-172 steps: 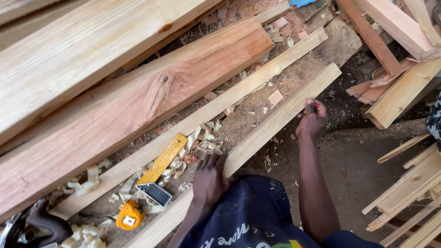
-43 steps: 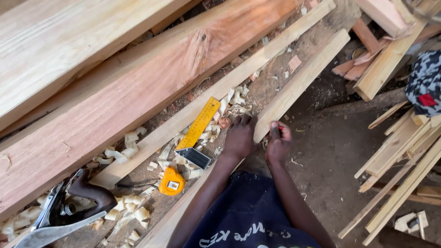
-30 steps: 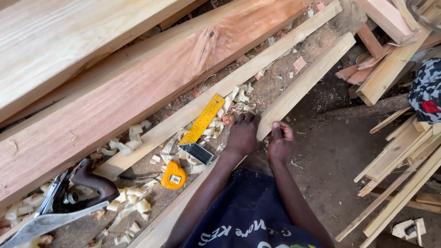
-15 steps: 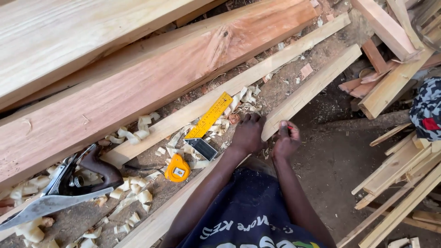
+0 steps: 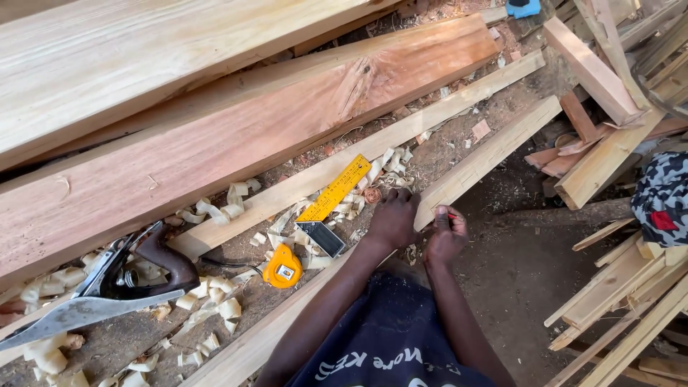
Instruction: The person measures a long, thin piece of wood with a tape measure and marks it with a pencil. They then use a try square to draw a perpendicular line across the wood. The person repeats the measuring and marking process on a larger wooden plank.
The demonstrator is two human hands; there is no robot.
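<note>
The right hand (image 5: 446,236) is closed around a small red pencil-like marker (image 5: 452,216), its tip against the near edge of the long pale wooden batten (image 5: 487,154). The left hand (image 5: 393,218) lies flat on that batten, gripping nothing. Just left of the batten sit a yellow try square (image 5: 334,190), a yellow tape measure (image 5: 282,268) and, farther left, a metal hand plane (image 5: 107,283).
</note>
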